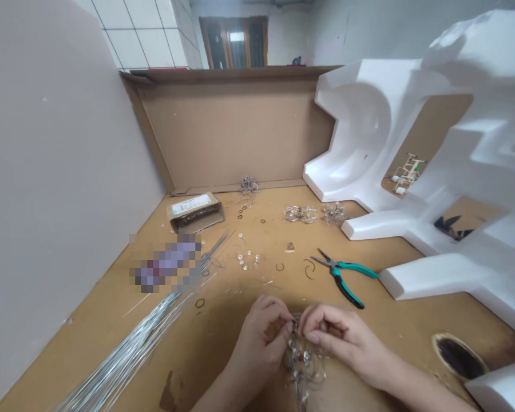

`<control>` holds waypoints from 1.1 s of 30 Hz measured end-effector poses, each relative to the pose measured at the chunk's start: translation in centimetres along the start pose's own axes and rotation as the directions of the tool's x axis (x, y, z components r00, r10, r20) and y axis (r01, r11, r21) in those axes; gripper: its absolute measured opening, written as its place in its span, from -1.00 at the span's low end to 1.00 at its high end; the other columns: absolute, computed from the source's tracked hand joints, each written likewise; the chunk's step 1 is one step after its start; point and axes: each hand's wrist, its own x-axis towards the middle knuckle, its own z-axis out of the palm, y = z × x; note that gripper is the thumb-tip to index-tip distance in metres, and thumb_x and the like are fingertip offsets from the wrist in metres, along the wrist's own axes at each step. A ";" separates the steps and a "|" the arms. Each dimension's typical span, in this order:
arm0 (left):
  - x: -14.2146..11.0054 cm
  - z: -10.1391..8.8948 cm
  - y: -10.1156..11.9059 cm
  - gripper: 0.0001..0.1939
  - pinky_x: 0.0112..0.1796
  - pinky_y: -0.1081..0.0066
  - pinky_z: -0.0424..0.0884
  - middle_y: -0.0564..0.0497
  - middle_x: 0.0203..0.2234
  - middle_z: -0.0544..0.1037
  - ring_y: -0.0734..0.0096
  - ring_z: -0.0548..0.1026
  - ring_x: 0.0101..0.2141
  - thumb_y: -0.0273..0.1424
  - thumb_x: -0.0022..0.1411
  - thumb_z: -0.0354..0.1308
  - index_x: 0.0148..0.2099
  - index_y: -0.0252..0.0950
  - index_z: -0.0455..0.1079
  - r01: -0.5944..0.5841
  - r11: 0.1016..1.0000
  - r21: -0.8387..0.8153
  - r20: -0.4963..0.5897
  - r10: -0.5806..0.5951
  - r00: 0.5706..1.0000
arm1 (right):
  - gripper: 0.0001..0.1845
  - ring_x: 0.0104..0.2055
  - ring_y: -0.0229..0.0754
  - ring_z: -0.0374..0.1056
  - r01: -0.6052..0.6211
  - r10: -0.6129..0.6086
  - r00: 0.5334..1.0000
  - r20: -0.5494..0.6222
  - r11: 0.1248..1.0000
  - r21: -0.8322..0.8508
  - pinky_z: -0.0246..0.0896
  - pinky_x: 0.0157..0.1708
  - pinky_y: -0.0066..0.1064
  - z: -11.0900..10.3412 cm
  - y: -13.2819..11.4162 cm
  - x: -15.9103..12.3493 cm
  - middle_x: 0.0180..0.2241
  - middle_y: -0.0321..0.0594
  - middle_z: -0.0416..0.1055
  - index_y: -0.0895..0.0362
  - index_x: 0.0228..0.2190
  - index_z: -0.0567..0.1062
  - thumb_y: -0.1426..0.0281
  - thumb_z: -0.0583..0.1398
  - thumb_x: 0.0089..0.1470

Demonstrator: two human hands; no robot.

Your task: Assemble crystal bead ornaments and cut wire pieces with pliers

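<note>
My left hand (266, 329) and my right hand (337, 332) meet near the table's front edge, both pinching the top of a wire-and-clear-bead piece (302, 360). Its silvery loops and beads hang below my fingers. Fingertips hide the exact spot being gripped. Beyond the right hand lie pliers (341, 272) with teal and black handles, jaws apart. A ring of clear beads (249, 260) rests farther in, with a few dark curved wire bits (309, 269) to its right.
A bundle of straight wires (133, 337) runs along the left. Behind it sits an open small cardboard box (196, 212). More beaded wire pieces (300, 214) lie at the back. White foam blocks (412, 252) line the right, near a dark oval hole (459, 356). Cardboard (240, 131) walls the back.
</note>
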 end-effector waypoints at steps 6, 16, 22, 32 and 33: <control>0.3 -0.2 -0.6 -0.88 -0.34 0.40 0.25 0.00 -0.50 0.39 0.38 0.35 -0.38 -0.53 0.09 0.07 -0.48 -0.33 0.35 0.057 0.996 0.066 -0.028 -0.056 0.998 | -0.78 -0.60 -0.38 0.26 -0.144 0.177 0.980 -0.086 0.943 0.300 0.16 -0.59 -0.55 -0.5 -0.1 -0.7 -0.60 -0.30 0.37 0.18 -0.47 0.36 0.27 0.18 0.00; -0.6 -0.2 1.2 -0.86 -0.40 0.42 0.21 -0.01 -0.53 0.36 0.42 0.30 -0.42 -0.56 0.13 0.01 -0.37 -0.31 0.38 -0.287 0.939 0.190 -0.040 0.300 0.953 | -0.79 -0.67 -0.37 0.27 -0.331 0.340 0.940 0.036 0.877 0.348 0.19 -0.64 -0.54 0.1 0.3 1.3 -0.63 -0.28 0.41 0.19 -0.53 0.41 0.31 0.27 -0.17; -0.7 -0.5 1.3 -0.88 -0.41 0.43 0.23 0.00 -0.51 0.35 0.43 0.32 -0.42 -0.56 0.11 0.04 -0.34 -0.31 0.38 -0.293 0.948 0.125 -0.097 0.305 0.947 | -0.88 -0.64 -0.38 0.29 -0.328 0.323 0.945 0.055 0.926 0.186 0.22 -0.59 -0.55 0.0 -0.7 1.3 -0.64 -0.29 0.40 0.22 -0.56 0.49 0.40 0.24 -0.13; 0.0 -0.7 1.6 -0.95 -0.26 0.35 0.28 0.00 -0.44 0.40 0.37 0.38 -0.33 -0.45 0.04 0.15 -0.38 -0.31 0.42 0.039 0.977 -0.209 0.072 -0.024 0.997 | -0.86 -0.66 -0.37 0.34 -0.278 0.176 0.958 0.227 0.770 0.574 0.22 -0.69 -0.61 -0.6 3.0 1.6 -0.62 -0.27 0.45 0.24 -0.47 0.43 0.42 0.26 -0.10; 0.0 -0.6 1.6 -0.94 -0.25 0.35 0.29 0.00 -0.44 0.40 0.37 0.39 -0.33 -0.44 0.02 0.17 -0.39 -0.32 0.41 0.085 0.958 -0.275 0.093 -0.062 0.994 | -0.86 -0.67 -0.37 0.34 -0.280 0.176 0.957 0.229 0.757 0.590 0.23 -0.69 -0.62 -0.4 3.0 1.7 -0.63 -0.27 0.45 0.25 -0.48 0.43 0.42 0.27 -0.10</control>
